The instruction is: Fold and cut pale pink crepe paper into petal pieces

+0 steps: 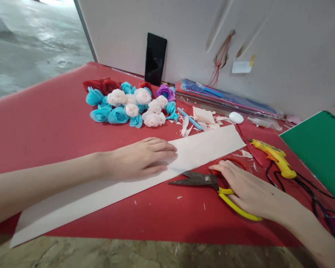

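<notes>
While resting left hand (145,158), fingers released, on paper strip (201,146) at centre, grasping scissors (206,179) in right hand (244,186); noted flowers (131,103) upper centre, scraps (203,115) beyond strip, glue gun (275,156) right.

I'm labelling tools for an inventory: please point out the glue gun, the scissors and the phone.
Glue gun (279,158): head view, on its yellow body.
Scissors (195,180): head view, on the dark blades.
Phone (155,59): head view, on its black screen.

Two hands (147,156) (241,182), one pair of scissors (205,179), perhaps nine blue flowers (118,114)
</notes>
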